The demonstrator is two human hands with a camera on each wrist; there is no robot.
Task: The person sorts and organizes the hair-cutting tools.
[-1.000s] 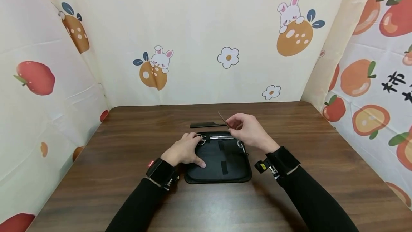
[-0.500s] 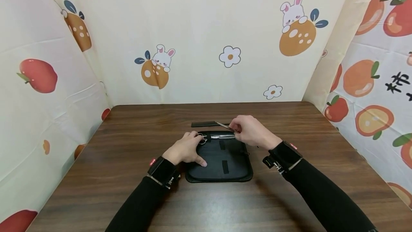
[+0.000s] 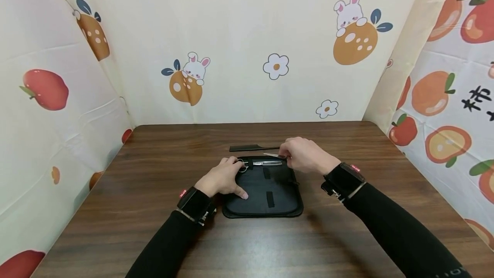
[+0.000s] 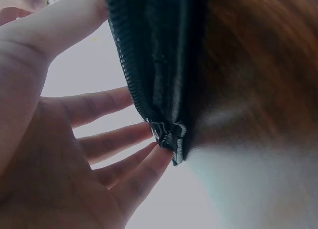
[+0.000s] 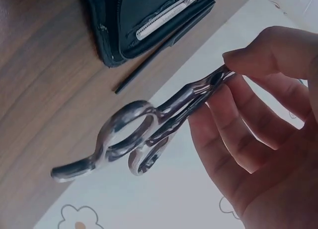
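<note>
In the head view a black zip case (image 3: 251, 205) lies opened flat on the table. A second pair of silver scissors (image 3: 268, 163) sits along its top edge, under a strap near the finger rings. My left hand (image 3: 221, 179) rests on the case's left side, thumb on the inner face and fingers by those rings. The left wrist view shows its fairly straight fingers touching the zipped edge (image 4: 126, 65). My right hand (image 3: 305, 154) pinches shiny scissors (image 5: 179, 100) between thumb and fingers near the pivot; their blades point left over the case's top right corner.
A black comb (image 3: 245, 147) with a thin tail lies just behind the case. The brown wooden table (image 3: 173, 149) meets a printed cloth (image 3: 231, 98) at the back, with more cloth at both sides.
The scissors in my right hand have swung from pointing up to lying nearly level, pointing left. My right hand has shifted slightly right. My left hand stays on the case.
</note>
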